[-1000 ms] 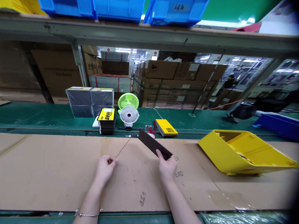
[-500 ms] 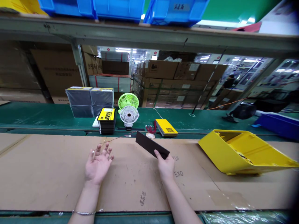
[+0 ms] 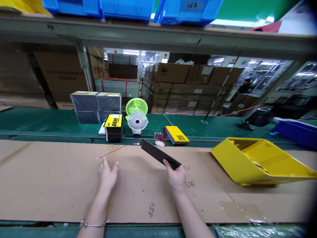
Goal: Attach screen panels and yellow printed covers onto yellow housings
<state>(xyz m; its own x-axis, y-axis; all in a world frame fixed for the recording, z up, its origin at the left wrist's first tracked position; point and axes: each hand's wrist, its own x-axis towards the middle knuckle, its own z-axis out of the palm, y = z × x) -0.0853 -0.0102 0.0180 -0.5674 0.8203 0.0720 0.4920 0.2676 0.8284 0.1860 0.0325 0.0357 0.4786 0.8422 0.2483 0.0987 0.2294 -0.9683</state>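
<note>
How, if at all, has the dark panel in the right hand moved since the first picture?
Yes, leftward: the far end of the dark panel, first in line with the right edge of the white fan, now aligns nearer the fan's middle.

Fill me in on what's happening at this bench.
A person's right hand grips a dark flat panel, tilted. The left hand is open, its fingers at a thin wire; whether they touch it is unclear. Cardboard lies beneath both hands. A yellow bin sits to the right, and a white fan and green fan stand behind.
</note>
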